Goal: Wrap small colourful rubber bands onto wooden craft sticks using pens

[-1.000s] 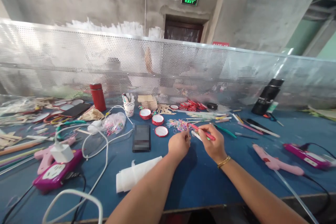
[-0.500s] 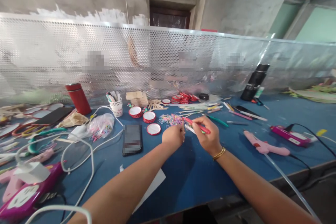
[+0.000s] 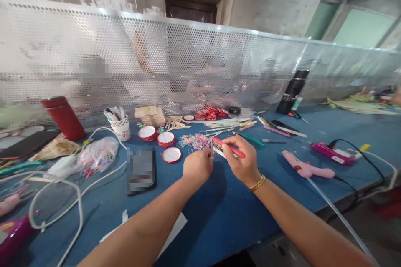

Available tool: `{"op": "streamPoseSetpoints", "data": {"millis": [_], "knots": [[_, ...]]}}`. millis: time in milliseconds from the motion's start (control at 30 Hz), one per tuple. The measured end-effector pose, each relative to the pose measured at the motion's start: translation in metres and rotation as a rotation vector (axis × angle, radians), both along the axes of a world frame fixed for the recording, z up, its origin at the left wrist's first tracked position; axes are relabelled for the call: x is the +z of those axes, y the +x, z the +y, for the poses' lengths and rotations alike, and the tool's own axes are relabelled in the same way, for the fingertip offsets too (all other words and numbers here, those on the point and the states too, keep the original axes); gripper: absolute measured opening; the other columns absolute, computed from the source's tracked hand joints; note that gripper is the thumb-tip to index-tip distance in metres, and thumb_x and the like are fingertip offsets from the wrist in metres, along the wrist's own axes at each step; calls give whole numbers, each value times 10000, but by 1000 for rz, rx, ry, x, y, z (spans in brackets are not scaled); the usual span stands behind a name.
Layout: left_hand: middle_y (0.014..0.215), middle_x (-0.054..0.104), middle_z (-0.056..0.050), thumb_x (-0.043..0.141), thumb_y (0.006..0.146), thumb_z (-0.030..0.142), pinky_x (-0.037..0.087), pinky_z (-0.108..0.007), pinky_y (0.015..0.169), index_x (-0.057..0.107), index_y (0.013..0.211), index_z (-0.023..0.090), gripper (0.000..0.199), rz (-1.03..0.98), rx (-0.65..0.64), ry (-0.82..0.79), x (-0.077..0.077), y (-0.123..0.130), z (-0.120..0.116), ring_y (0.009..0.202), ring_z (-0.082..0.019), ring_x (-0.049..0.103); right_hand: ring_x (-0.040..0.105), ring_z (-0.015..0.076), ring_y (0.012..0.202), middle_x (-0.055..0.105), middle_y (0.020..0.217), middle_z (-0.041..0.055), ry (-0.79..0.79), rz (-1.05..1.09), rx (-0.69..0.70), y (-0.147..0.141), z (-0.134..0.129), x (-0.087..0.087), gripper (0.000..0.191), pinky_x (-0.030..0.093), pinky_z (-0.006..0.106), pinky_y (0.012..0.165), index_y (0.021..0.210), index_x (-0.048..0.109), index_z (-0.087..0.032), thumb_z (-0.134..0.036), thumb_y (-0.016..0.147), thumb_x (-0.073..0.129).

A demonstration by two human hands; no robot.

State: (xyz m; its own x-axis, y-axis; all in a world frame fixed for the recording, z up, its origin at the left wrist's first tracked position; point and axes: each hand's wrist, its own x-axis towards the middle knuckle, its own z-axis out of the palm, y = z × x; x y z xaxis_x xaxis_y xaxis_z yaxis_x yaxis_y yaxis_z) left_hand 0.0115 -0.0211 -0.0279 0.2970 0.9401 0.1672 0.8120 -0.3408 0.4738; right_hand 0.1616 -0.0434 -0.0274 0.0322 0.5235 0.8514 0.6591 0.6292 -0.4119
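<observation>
My left hand [image 3: 197, 167] is closed in a pinch around a thin, flat stick [image 3: 211, 147] that looks wooden and stands nearly upright, seen edge-on. In my right hand [image 3: 244, 162] is a red pen [image 3: 231, 148], its tip pointing left at the upper end of the stick. Whether tip and stick touch, I cannot tell. Just behind both hands lies a loose pile of small colourful rubber-band-like loops [image 3: 194, 141]. To the left of my left hand are a round red-rimmed lid [image 3: 171, 155] and a dark phone [image 3: 141, 171].
A pink glue gun [image 3: 307, 167] lies to the right, near a purple power strip [image 3: 333, 153]. Left stand a paper cup of pens [image 3: 120, 128] and a red flask [image 3: 64, 119]. White cable [image 3: 79, 212] loops across the left side. A perforated metal screen [image 3: 188, 71] runs behind the table.
My view has turned a little to the right and down, so things sit further left and higher. Both hands keep their hold on the stick and the pen, nearly in the same pose.
</observation>
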Motion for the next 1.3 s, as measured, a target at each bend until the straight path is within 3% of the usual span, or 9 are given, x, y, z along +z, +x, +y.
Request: {"op": "streamPoseSetpoints", "data": {"millis": [300, 567, 1300], "knots": [[775, 703, -38, 499, 836, 257, 359, -253, 621, 641, 769, 232, 159, -36, -36, -21, 4, -3, 3, 708, -174, 611, 630, 185, 767, 659, 806, 31, -47, 16, -9, 2, 4, -2, 88, 507, 325, 751, 858, 603, -226, -289, 871, 543], [709, 697, -3, 500, 840, 276, 344, -239, 589, 591, 692, 227, 181, -115, -84, -70, -2, -9, 13, 662, -154, 599, 624, 176, 741, 653, 796, 24, -80, 36, 2, 1, 6, -3, 77, 499, 303, 710, 864, 601, -221, -283, 855, 556], [731, 705, 8, 518, 827, 263, 367, -221, 583, 628, 746, 226, 142, -102, -57, -91, -3, -10, 12, 671, -129, 612, 581, 161, 699, 618, 730, 12, -115, -37, 8, 1, 10, -8, 96, 438, 272, 679, 766, 566, -209, -236, 856, 544]]}}
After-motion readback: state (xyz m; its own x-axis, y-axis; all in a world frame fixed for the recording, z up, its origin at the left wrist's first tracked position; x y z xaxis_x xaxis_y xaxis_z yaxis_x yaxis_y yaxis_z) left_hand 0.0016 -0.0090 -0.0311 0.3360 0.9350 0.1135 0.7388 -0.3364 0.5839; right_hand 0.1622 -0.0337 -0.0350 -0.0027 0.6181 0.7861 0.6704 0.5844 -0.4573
